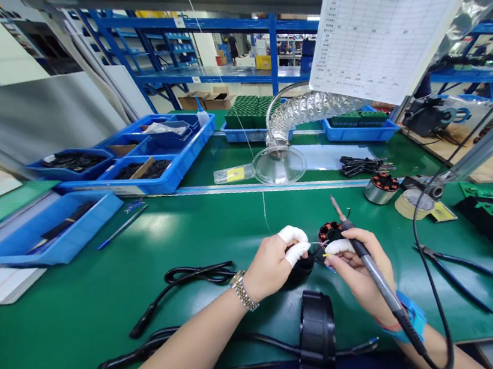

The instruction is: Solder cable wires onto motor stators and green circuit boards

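Note:
Finger and thumb of my left hand [277, 262], in white finger covers, pinch a thin solder wire [316, 243]. A pale strand hangs from above toward this hand. My right hand [369, 271] holds a soldering iron [376, 273], its tip pointing up and away. A yellow wire end [326, 254] shows by the right fingertips; whether they grip it, I cannot tell. Between the hands is a motor stator with copper windings [328, 232], partly hidden. A black round housing [301, 273] sits under my left fingers. Nearer me stands another black round housing [316, 326] with a cable.
Black cables [181, 281] lie left of my hands. Pliers [455, 272], another stator [382, 188] and a tape roll [414, 203] are at right. A fume hose hood [279, 165] stands ahead. Blue bins [53, 234] line the left; a paper sheet [370, 23] hangs upper right.

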`<state>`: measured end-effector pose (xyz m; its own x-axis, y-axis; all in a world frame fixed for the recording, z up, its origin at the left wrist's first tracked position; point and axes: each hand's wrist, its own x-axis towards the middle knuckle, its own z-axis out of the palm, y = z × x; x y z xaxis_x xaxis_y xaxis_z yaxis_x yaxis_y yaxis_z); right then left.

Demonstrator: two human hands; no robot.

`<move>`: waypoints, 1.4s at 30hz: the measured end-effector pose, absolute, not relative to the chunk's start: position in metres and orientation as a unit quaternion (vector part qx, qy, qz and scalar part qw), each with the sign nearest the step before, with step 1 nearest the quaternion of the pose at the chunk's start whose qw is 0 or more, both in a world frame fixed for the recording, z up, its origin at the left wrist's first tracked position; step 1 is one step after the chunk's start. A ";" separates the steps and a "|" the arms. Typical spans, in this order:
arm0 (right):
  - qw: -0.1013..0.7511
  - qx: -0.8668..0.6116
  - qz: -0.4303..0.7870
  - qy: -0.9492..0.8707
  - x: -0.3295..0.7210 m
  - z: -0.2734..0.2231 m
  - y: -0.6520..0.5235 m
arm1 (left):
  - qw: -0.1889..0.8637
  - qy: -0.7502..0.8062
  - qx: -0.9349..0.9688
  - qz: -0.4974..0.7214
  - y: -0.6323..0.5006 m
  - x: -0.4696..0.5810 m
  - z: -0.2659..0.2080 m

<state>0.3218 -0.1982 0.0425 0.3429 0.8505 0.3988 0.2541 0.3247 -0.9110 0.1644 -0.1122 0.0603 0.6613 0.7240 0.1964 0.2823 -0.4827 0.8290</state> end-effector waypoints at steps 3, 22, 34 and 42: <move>0.632 -0.514 0.255 -0.520 0.323 0.040 -0.198 | 0.393 0.274 0.832 0.279 -0.115 0.174 0.060; 0.632 -0.505 0.218 -0.545 0.332 0.035 -0.201 | 0.466 0.207 0.849 0.138 -0.115 0.179 0.064; 0.630 -0.573 0.041 -0.522 0.397 0.037 -0.206 | 0.523 0.322 0.777 0.140 -0.101 0.184 0.076; 0.548 -0.585 0.078 -0.594 0.414 0.023 -0.190 | 0.468 0.315 0.819 0.103 -0.096 0.223 0.089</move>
<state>0.4138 -0.1901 0.0227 0.2834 0.7792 0.5590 0.6088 0.3042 -0.7327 0.2227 -0.0956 0.0887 0.7809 0.6119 -0.1260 0.4189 -0.3633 0.8322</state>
